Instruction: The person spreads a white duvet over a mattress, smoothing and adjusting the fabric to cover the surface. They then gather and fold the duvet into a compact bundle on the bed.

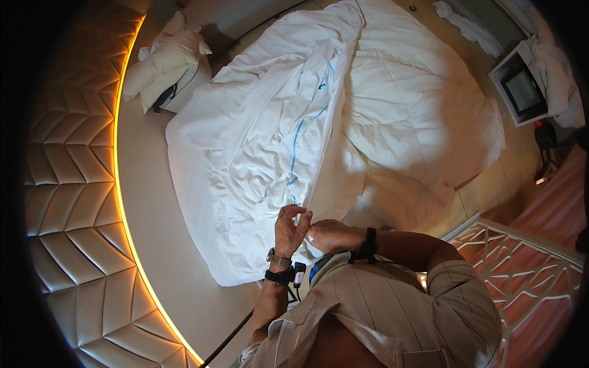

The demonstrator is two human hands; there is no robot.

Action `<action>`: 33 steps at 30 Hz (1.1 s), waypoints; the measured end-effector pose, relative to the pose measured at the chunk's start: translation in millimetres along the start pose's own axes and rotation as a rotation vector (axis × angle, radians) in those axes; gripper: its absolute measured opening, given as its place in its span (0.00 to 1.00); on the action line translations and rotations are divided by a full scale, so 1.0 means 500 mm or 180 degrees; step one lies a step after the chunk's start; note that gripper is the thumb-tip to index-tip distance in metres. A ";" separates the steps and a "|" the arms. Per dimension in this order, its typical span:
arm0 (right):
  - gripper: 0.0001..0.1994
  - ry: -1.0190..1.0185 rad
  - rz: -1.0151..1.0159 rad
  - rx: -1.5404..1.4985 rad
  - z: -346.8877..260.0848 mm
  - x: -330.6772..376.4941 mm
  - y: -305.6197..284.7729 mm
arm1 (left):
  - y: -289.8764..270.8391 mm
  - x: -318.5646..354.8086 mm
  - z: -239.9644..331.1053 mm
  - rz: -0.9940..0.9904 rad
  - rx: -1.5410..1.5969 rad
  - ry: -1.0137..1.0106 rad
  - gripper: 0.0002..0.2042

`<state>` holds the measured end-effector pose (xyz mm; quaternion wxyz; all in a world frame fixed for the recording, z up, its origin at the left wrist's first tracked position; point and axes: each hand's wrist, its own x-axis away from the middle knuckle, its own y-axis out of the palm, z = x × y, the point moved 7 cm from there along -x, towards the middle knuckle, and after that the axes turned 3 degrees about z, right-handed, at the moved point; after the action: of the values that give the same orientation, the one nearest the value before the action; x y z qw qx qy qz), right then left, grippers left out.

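Observation:
A white bed cover (245,141) with a wrinkled middle and a thin blue stripe (297,147) lies spread over the bed. Its long edge runs toward me and ends at my hands. With thumb and fingers pinched together, my left hand (288,232) grips this edge. My right hand (334,235) is closed just beside it, at the same corner of cloth; the bit between its fingers is mostly hidden. To the right of the edge lies a thick white duvet (405,98), puffy and partly in shadow.
Pillows (165,67) are piled at the far left, near a padded headboard wall (80,202) edged by a glowing strip (118,159). At right are a dark-framed white box (520,84) with cloth beside it and a patterned lattice panel (527,264). A dark cable (230,338) runs past my left arm.

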<state>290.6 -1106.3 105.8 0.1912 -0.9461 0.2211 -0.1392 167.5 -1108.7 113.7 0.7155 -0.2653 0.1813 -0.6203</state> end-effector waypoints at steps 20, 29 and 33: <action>0.24 0.0327 0.0478 -0.1829 -0.005 0.016 0.105 | -0.086 -0.114 -0.096 -0.0515 0.4298 -0.0951 0.09; 0.32 0.1115 -0.0421 -0.2579 0.076 0.057 0.077 | -0.042 -0.090 -0.081 -0.0303 0.4109 -0.0911 0.08; 0.31 0.1353 -0.0592 -0.3934 0.097 0.079 0.049 | 0.030 -0.053 -0.024 0.0052 0.4142 -0.1039 0.08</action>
<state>332.5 -1130.8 59.2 -0.4478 -0.8487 0.2107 -0.1864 168.0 -1083.2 93.0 0.7526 0.1311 -0.3382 -0.5496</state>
